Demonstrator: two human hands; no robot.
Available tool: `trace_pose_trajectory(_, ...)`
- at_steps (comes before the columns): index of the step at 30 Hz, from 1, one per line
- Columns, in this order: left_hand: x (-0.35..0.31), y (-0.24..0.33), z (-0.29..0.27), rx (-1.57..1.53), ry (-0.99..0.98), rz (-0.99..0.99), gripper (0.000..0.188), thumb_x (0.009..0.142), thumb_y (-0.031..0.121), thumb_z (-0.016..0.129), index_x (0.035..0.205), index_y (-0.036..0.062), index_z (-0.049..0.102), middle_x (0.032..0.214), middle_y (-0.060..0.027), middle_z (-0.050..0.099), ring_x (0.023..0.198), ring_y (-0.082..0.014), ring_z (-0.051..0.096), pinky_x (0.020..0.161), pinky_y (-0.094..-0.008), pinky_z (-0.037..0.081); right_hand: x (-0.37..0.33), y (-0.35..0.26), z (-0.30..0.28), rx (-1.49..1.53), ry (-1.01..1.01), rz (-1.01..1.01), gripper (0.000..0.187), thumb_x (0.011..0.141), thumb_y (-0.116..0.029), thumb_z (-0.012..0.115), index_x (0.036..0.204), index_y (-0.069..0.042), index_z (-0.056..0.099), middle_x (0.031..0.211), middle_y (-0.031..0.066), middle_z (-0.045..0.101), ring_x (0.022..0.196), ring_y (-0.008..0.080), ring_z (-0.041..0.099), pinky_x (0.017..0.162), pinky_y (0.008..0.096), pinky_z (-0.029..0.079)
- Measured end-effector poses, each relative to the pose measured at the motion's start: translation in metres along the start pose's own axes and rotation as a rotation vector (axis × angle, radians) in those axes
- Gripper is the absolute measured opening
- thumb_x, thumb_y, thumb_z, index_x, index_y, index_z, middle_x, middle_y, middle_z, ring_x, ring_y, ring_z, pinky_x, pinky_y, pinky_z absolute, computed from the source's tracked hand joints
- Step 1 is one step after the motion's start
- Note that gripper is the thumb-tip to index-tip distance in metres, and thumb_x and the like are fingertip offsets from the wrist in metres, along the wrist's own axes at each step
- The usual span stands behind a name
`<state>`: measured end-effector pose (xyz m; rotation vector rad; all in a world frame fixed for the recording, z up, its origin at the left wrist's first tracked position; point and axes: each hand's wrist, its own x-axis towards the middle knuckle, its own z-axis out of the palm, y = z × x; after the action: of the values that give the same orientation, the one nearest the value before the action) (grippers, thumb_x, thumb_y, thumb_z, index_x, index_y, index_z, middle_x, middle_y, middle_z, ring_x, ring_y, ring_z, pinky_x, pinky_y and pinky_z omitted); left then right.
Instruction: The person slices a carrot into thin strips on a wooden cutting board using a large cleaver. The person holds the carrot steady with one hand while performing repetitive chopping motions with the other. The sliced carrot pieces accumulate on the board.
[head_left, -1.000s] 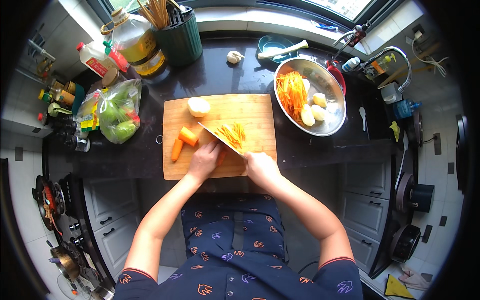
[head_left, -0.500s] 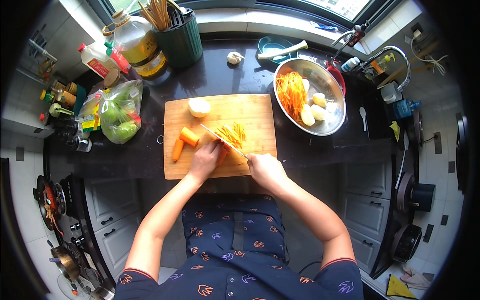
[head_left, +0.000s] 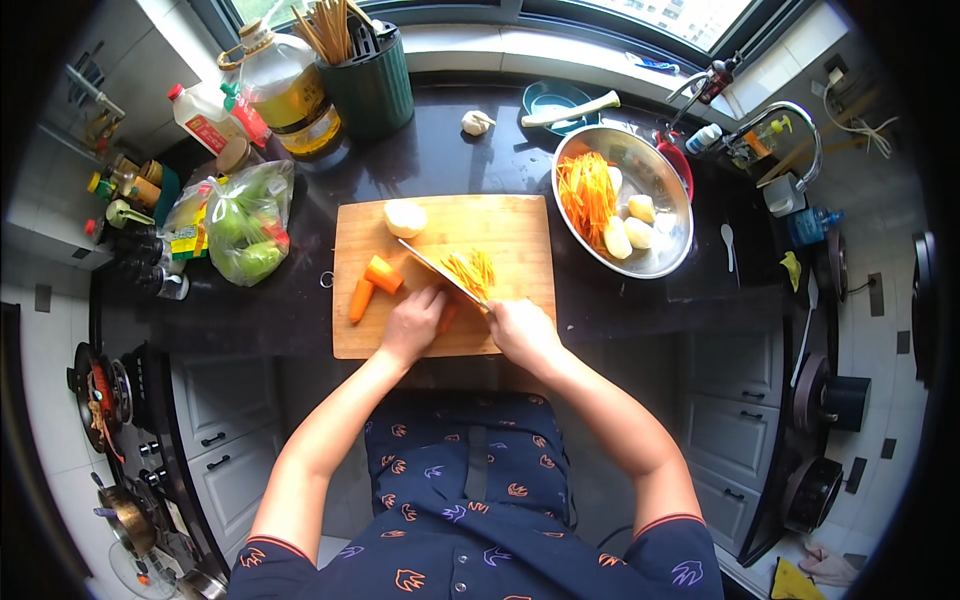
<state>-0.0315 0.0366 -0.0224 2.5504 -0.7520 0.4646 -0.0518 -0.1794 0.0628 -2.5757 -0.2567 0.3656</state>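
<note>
On the wooden cutting board [head_left: 370, 235], my right hand [head_left: 525, 332] grips a kitchen knife [head_left: 440, 268] by its handle, the blade slanting up to the left. Beside the blade, my left hand [head_left: 412, 322] is closed over a carrot piece [head_left: 447, 316], mostly hidden under the fingers. Thin carrot shreds [head_left: 470, 272] lie in a heap on the blade's far side. Two carrot chunks [head_left: 372, 288] rest left of my left hand, and a peeled potato [head_left: 405, 217] sits near the board's far edge.
A steel bowl [head_left: 672, 255] with carrot shreds and several peeled potatoes stands right of the board. Garlic [head_left: 477, 122] and a teal dish [head_left: 545, 97] lie behind. At left are a bag of green vegetables [head_left: 245, 235], an oil jug [head_left: 285, 85] and a green utensil holder [head_left: 372, 90].
The knife and my right hand have shifted slightly left and nearer. My left hand stays over the carrot piece. The whole view has tilted a little, moving the counter things slightly down.
</note>
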Motion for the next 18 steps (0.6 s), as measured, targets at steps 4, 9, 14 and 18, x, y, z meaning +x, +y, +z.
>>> trace_pose_trajectory(4,-0.003,-0.006,0.006,0.005,0.056,0.051,0.019,0.09,0.02,0.071,0.103,0.0062,0.068,0.105,-0.0099,0.069,0.087,-0.0268,0.068,0.072,-0.037,0.058,-0.013,-0.009,-0.018,-0.021,-0.063,0.044,0.022,0.096,-0.016,0.053,0.095,-0.003,0.071,0.084,0.0256,0.072,0.082,0.0447,0.072,0.078,0.0552,0.057)
trace_pose_trajectory(9,0.001,0.002,0.001,-0.012,0.031,0.01,0.017,0.092,0.02,0.071,0.102,0.0064,0.068,0.097,-0.0099,0.069,0.083,-0.0276,0.068,0.071,-0.0377,0.058,-0.019,-0.004,-0.017,-0.06,-0.091,0.052,0.022,0.096,-0.017,0.054,0.095,-0.002,0.07,0.085,0.026,0.071,0.083,0.045,0.071,0.078,0.0552,0.057)
trace_pose_trajectory(14,0.002,0.003,0.0,0.0,-0.022,-0.025,0.018,0.089,0.021,0.073,0.101,0.0079,0.067,0.101,-0.0094,0.069,0.085,-0.0278,0.068,0.072,-0.0379,0.058,-0.007,-0.004,-0.003,-0.045,-0.082,0.064,0.021,0.093,-0.014,0.053,0.093,-0.001,0.07,0.086,0.0257,0.072,0.084,0.0447,0.072,0.078,0.055,0.057)
trace_pose_trajectory(18,0.005,0.002,-0.004,-0.034,0.014,-0.003,0.02,0.087,0.019,0.075,0.101,0.0083,0.067,0.096,-0.0094,0.067,0.083,-0.0291,0.066,0.069,-0.0395,0.057,0.011,-0.003,0.015,-0.033,-0.033,0.045,0.019,0.092,-0.012,0.053,0.091,-0.001,0.069,0.087,0.0259,0.072,0.085,0.0446,0.071,0.078,0.0545,0.057)
